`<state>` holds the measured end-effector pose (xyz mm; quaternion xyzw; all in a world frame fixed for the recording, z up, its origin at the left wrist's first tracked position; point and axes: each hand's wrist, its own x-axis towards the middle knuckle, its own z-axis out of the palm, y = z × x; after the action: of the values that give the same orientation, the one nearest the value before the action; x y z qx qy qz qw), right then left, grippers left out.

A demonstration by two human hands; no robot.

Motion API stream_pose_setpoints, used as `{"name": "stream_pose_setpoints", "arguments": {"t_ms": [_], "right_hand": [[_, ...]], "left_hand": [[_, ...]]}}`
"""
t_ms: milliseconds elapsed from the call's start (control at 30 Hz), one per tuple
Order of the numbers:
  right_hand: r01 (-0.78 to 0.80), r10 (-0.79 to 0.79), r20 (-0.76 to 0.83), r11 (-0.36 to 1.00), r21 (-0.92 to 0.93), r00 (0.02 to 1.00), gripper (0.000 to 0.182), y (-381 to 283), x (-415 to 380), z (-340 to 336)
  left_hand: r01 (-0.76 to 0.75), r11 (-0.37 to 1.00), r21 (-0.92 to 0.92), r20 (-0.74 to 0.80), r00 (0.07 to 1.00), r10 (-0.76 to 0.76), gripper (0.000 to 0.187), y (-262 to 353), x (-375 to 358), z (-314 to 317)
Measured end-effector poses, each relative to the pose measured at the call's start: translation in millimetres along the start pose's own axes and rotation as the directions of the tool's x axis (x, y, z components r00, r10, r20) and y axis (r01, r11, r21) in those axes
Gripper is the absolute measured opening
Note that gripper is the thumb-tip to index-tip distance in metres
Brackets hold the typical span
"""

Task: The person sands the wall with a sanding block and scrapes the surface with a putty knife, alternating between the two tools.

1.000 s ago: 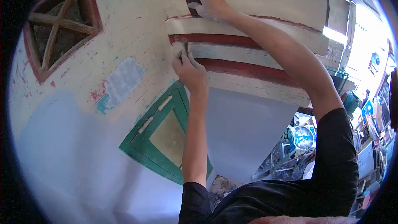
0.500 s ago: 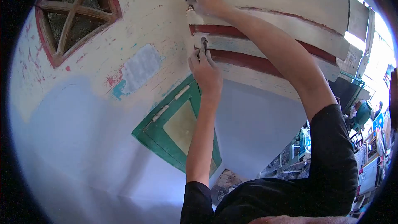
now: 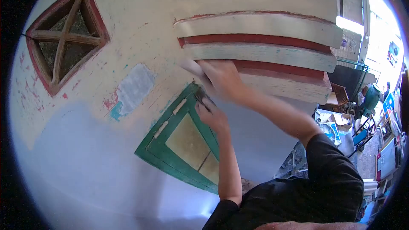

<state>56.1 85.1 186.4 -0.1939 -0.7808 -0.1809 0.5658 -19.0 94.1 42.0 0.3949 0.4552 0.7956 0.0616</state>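
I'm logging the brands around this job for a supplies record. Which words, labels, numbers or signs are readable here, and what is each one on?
No text can be read.
Blue-and-white item at right: any print is too small and blurred.
Blue panel, far upper right: too small to read.
Wall, green shutter and banded ledge: no lettering visible.

No text, label, brand, number or sign can be read. To the right of the green panel (image 3: 187, 140), well apart from it, a blue-and-white pack (image 3: 331, 133) bears marks too blurred to make out. Farther right and higher than the panel, a blue board (image 3: 388, 102) shows pale shapes too small to read. Above that, a blue patch (image 3: 393, 50) is equally illegible.
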Motion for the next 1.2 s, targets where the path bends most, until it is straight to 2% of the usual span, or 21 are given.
{"name": "stream_pose_setpoints", "arguments": {"t_ms": [133,167,200,233,300,333,400,433,500,533,567,633,700,767,833,900,967,1000,1067,1167,1200], "right_hand": [[-0.288,0.260,0.209,0.951,0.114,0.943,0.016,-15.0,-100.3,-37.1],[-0.381,0.339,0.262,0.915,0.131,0.903,0.018,-11.6,-130.2,-41.9],[-0.471,0.411,0.315,0.871,0.141,0.855,0.019,-8.3,-158.0,-47.3],[-0.543,0.474,0.383,0.835,0.090,0.793,0.021,-11.0,-175.0,-59.5],[-0.664,0.578,0.491,0.748,-0.001,0.651,0.025,-18.4,-205.0,-83.5],[-0.716,0.619,0.532,0.698,-0.034,0.578,0.027,-23.6,-219.1,-93.2],[-0.784,0.693,0.543,0.613,-0.096,0.475,0.027,-32.8,-253.2,-108.6],[-0.787,0.695,0.544,0.609,-0.098,0.470,0.027,-37.9,-264.4,-112.8],[-0.906,0.821,0.429,0.423,-0.011,0.378,0.027,-47.3,-283.6,-122.0],[-0.901,0.831,0.369,0.431,0.044,0.416,0.027,-48.6,-295.9,-123.3],[-0.908,0.839,0.369,0.417,0.033,0.399,0.027,-50.4,-296.4,-128.6],[-0.924,0.860,0.342,0.372,0.086,0.378,0.025,-55.7,-289.5,-136.3],[-0.945,0.875,0.361,0.322,0.059,0.321,0.025,-58.5,-280.2,-143.4],[-0.959,0.884,0.378,0.281,0.038,0.274,0.024,-59.5,-278.0,-147.2],[-0.941,0.874,0.353,0.328,0.081,0.334,0.023,-60.5,-280.7,-148.2],[-0.947,0.879,0.355,0.314,0.071,0.318,0.024,-63.1,-278.4,-154.1],[-0.948,0.880,0.357,0.310,0.067,0.313,0.025,-60.2,-282.0,-154.4],[-0.952,0.884,0.359,0.302,0.051,0.300,0.026,-57.8,-288.5,-152.7],[-0.955,0.887,0.362,0.294,0.038,0.288,0.026,-55.1,-300.1,-153.7],[-0.961,0.880,0.396,0.276,0.026,0.264,0.028,-52.8,-301.7,-156.3],[-0.963,0.878,0.404,0.268,0.029,0.256,0.028,-52.5,-301.7,-156.2]], "left_hand": [[-0.020,0.998,0.064,0.006,1.000,0.020,0.040,-36.7,-29.7,-17.2],[0.065,0.993,0.097,0.060,0.996,-0.071,0.039,-35.9,-34.5,-21.9],[0.147,0.980,0.134,0.111,0.980,-0.162,0.038,-33.8,-39.5,-25.5],[0.150,0.980,0.129,0.117,0.979,-0.165,0.038,-25.0,-43.8,-29.6],[0.299,0.954,0.015,0.296,0.910,-0.290,0.036,-2.4,-53.1,-35.9],[0.298,0.955,0.011,0.300,0.910,-0.287,0.036,-1.2,-57.3,-35.2],[0.280,0.958,-0.056,0.312,0.917,-0.249,0.034,1.1,-64.5,-31.6],[0.283,0.958,-0.053,0.313,0.915,-0.254,0.034,12.8,-60.6,-29.2],[0.224,0.975,-0.002,0.251,0.944,-0.216,0.034,38.9,-42.1,-16.8],[0.154,0.986,-0.059,0.241,0.961,-0.135,0.036,46.0,-30.5,-7.2],[0.086,0.990,-0.112,0.228,0.972,-0.059,0.037,52.6,-17.7,2.3],[0.097,0.989,-0.115,0.288,0.956,-0.060,0.039,75.9,7.5,16.0],[0.041,0.996,-0.080,0.238,0.971,-0.021,0.038,96.1,26.9,34.6],[0.156,0.930,-0.333,0.286,0.957,-0.058,0.036,106.5,44.3,53.3],[0.185,0.901,-0.392,0.304,0.950,-0.063,0.034,120.0,53.2,70.0],[0.200,0.865,-0.461,0.312,0.949,-0.053,0.032,128.1,56.4,82.1],[0.345,0.751,-0.563,0.377,0.916,-0.137,0.028,134.2,59.9,90.3],[0.340,0.751,-0.566,0.377,0.917,-0.131,0.028,140.6,59.2,90.7],[0.496,0.579,-0.647,0.412,0.867,-0.281,0.024,151.2,53.1,85.6],[0.599,0.538,-0.594,0.562,0.787,-0.255,0.024,127.8,52.4,76.8],[0.593,0.541,-0.596,0.562,0.790,-0.247,0.024,129.9,51.9,75.6]]}}
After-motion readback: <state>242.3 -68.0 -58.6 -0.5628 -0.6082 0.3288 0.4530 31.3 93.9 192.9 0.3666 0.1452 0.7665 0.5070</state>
